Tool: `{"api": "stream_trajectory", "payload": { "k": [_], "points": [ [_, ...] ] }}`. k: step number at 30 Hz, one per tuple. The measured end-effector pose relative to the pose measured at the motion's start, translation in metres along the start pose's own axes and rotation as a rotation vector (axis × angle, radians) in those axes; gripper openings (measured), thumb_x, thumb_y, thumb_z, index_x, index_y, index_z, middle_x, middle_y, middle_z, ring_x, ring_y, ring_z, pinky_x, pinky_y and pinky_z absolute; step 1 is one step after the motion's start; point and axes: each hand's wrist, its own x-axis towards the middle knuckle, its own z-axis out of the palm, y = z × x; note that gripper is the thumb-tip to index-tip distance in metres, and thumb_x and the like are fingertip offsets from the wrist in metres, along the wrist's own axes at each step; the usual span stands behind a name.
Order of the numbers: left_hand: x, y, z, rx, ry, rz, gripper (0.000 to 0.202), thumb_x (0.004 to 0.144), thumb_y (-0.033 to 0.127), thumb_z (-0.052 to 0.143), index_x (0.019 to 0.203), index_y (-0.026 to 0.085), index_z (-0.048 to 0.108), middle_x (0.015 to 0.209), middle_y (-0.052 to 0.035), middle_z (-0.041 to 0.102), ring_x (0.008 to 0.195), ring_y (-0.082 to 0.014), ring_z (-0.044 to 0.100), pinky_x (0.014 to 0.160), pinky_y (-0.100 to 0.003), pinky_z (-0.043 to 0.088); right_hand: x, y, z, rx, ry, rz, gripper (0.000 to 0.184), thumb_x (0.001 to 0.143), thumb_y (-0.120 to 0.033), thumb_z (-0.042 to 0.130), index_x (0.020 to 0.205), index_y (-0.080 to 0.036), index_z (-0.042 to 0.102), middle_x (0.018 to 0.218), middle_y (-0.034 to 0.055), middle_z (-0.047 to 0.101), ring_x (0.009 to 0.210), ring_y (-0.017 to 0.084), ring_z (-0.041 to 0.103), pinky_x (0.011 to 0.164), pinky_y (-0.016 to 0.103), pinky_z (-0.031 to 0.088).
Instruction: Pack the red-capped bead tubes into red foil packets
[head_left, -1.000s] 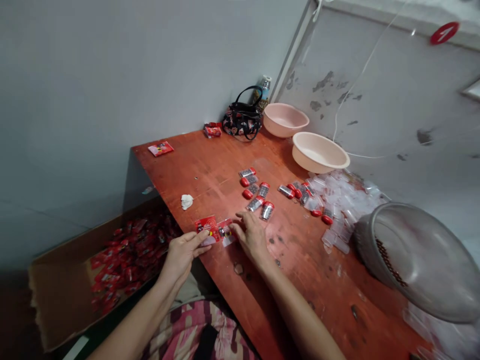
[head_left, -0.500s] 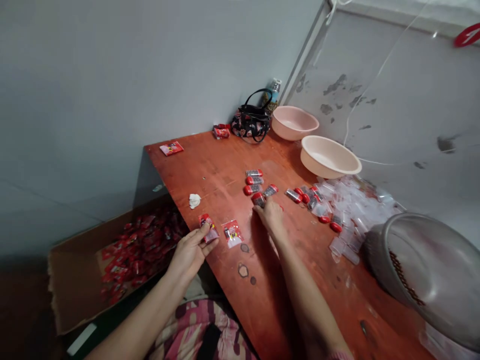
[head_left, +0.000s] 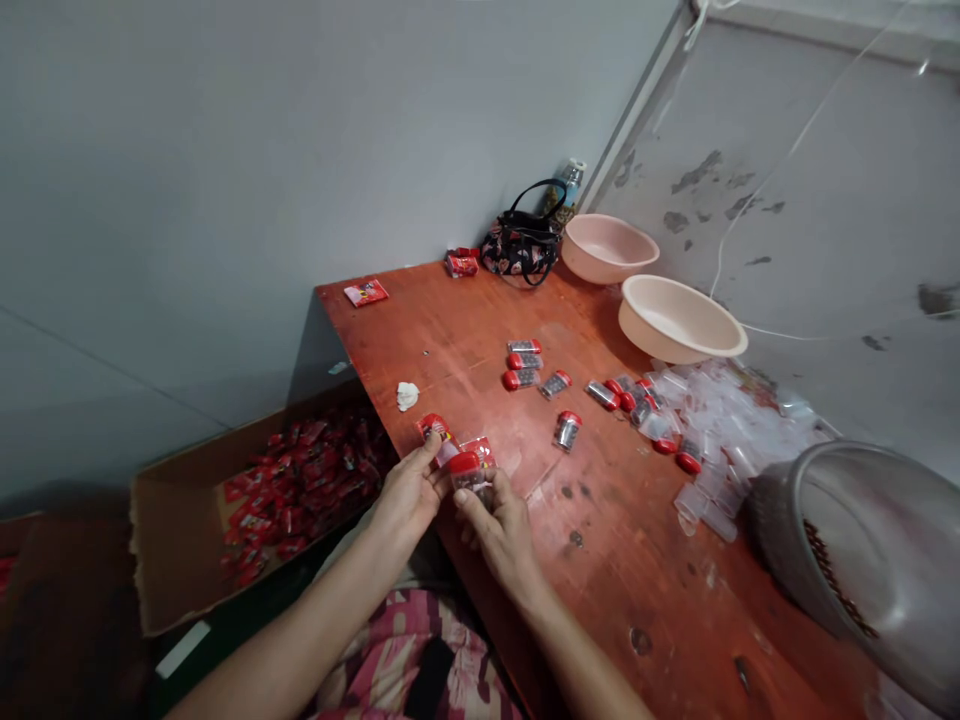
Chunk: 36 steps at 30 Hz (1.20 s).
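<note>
At the left, below the surface's near edge, a cardboard box (head_left: 187,540) holds a heap of red packets (head_left: 304,490), and a pink patterned cloth (head_left: 390,660) covers the person's lap just right of it. Over the near edge, the left hand (head_left: 405,500) has its fingers (head_left: 424,460) close together, their tips against a red packet (head_left: 436,436). Touching it on the right, the right hand (head_left: 499,535) has its fingers (head_left: 504,500) curled, pinching a clear tube (head_left: 470,482) with a red cap; a second red packet (head_left: 480,450) sits just behind that tube, partly hidden by it. A white tissue wad (head_left: 407,396) lies on the surface (head_left: 600,570) just beyond the hands. Along the far edge are a flat red sachet (head_left: 366,292), a small red pile (head_left: 462,264), a black floral handbag (head_left: 523,248) and a bottle (head_left: 571,185) behind it. Mid-surface, more capped tubes (head_left: 525,365) lie apart from the hands, and one (head_left: 568,430) stands nearer. To the right sit two pale pink basins (head_left: 679,318), a spread of clear cups (head_left: 727,430), and a tilted grey basket (head_left: 847,530) at the right edge.
</note>
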Motion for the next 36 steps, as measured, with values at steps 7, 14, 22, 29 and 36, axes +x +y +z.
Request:
{"api": "stream_trajectory", "payload": {
  "k": [7, 14, 22, 29, 36],
  "points": [
    [-0.011, -0.005, 0.006, 0.063, -0.088, 0.013, 0.006, 0.070, 0.016, 0.064, 0.069, 0.012, 0.060, 0.063, -0.0016, 0.064, 0.055, -0.0112, 0.060, 0.055, -0.022, 0.050, 0.003, 0.001, 0.002, 0.061, -0.020, 0.009, 0.022, 0.079, -0.039, 0.053, 0.090, -0.020, 0.047, 0.054, -0.0061, 0.051, 0.038, 0.008, 0.047, 0.036, 0.017, 0.038],
    [-0.015, -0.004, 0.004, 0.286, -0.265, 0.109, 0.019, 0.063, 0.025, 0.070, 0.073, 0.013, 0.060, 0.064, -0.0018, 0.064, 0.054, -0.0126, 0.059, 0.051, -0.023, 0.046, 0.007, 0.007, 0.002, 0.051, 0.017, -0.015, 0.022, 0.079, -0.039, 0.053, 0.090, -0.021, 0.047, 0.058, -0.0055, 0.052, 0.039, 0.008, 0.047, 0.035, 0.017, 0.038],
    [-0.012, -0.003, -0.004, 0.418, -0.336, 0.013, 0.017, 0.065, 0.027, 0.067, 0.066, 0.011, 0.060, 0.056, -0.0024, 0.061, 0.044, -0.0112, 0.053, 0.044, -0.023, 0.043, 0.010, 0.007, 0.001, 0.077, 0.001, -0.013, 0.022, 0.075, -0.038, 0.057, 0.086, -0.022, 0.048, 0.058, -0.0045, 0.054, 0.040, 0.009, 0.047, 0.037, 0.019, 0.038],
    [-0.014, 0.005, -0.006, 0.582, -0.492, -0.042, 0.022, 0.071, 0.030, 0.061, 0.066, 0.009, 0.061, 0.052, -0.0052, 0.060, 0.040, -0.0128, 0.053, 0.041, -0.024, 0.042, 0.014, 0.008, -0.001, 0.315, -0.159, 0.107, 0.024, 0.076, -0.040, 0.055, 0.074, -0.018, 0.045, 0.056, -0.0031, 0.057, 0.033, 0.006, 0.044, 0.029, 0.015, 0.029],
    [-0.015, -0.010, -0.004, 0.529, -0.413, -0.021, 0.022, 0.070, 0.033, 0.061, 0.066, 0.011, 0.059, 0.047, -0.0008, 0.055, 0.036, -0.0143, 0.051, 0.035, -0.028, 0.043, 0.016, 0.010, -0.003, 0.226, -0.062, 0.038, 0.019, 0.077, -0.034, 0.056, 0.076, -0.018, 0.047, 0.055, -0.0050, 0.055, 0.035, 0.005, 0.045, 0.031, 0.014, 0.033]
  ]
}}
